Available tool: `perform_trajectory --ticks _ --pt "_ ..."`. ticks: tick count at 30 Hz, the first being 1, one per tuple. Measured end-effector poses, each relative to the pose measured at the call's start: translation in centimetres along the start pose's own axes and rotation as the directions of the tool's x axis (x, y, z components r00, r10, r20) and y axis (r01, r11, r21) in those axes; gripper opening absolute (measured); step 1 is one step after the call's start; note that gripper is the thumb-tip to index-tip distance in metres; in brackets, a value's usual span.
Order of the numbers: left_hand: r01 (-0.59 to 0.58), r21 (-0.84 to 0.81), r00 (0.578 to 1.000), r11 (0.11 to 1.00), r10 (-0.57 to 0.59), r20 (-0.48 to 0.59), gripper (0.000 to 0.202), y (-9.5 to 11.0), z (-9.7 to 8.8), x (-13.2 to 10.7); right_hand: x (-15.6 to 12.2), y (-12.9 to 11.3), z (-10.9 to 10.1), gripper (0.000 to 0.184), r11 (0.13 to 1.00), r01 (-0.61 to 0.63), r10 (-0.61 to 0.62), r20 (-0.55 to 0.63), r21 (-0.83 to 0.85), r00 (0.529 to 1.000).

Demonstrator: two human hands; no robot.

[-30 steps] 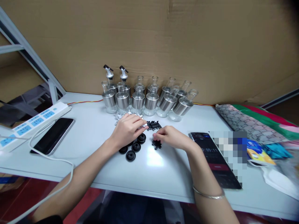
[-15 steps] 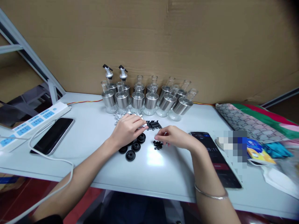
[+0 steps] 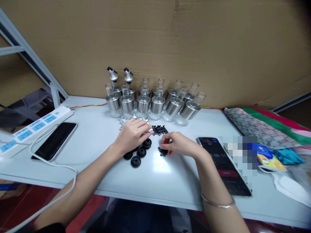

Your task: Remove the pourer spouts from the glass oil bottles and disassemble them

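My left hand (image 3: 133, 133) is closed around a white part (image 3: 150, 130), whose end shows past its fingertips; the rest is covered by the fingers. Behind this hand lie white and silvery spout parts (image 3: 123, 121). Round black caps (image 3: 135, 161) sit below it, some partly hidden under the palm. My right hand (image 3: 174, 142) is bent over a small pile of tiny black pieces (image 3: 162, 152), fingertips pinched at the pile. Whether a piece is between them is hidden. Flat black lever-like parts (image 3: 160, 130) lie in a group between the hands.
Glass bottles (image 3: 157, 105) with metal sleeves stand in rows at the back, two with pourer spouts (image 3: 128, 75). A power strip (image 3: 36, 127), a phone (image 3: 55, 140) and a white cable (image 3: 52, 164) lie left. Another phone (image 3: 225, 168) lies right, near a patterned cloth (image 3: 257, 126).
My right hand has moved slightly left and down over the tiny black pieces, and its fingers have come closer together. My left hand has stayed in place.
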State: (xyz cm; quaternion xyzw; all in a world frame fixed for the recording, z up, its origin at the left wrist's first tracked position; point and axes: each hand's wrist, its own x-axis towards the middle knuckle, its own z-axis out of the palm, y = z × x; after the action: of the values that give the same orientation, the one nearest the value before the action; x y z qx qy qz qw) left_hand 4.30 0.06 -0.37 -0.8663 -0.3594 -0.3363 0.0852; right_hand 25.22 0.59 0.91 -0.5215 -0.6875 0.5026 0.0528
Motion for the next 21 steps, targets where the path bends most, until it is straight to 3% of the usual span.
perform_trajectory --ticks 14,21 --pt "0.009 -0.009 1.000 1.000 -0.009 -0.016 0.016 -0.06 -0.07 0.09 0.02 0.12 0.00 0.016 0.964 0.115 -0.129 -0.045 -0.238 0.991" --pt "0.002 -0.005 1.000 1.000 -0.002 -0.016 0.016 -0.05 -0.30 0.11 0.18 0.65 -0.33 0.026 0.973 0.116 -0.121 -0.016 -0.202 0.993"
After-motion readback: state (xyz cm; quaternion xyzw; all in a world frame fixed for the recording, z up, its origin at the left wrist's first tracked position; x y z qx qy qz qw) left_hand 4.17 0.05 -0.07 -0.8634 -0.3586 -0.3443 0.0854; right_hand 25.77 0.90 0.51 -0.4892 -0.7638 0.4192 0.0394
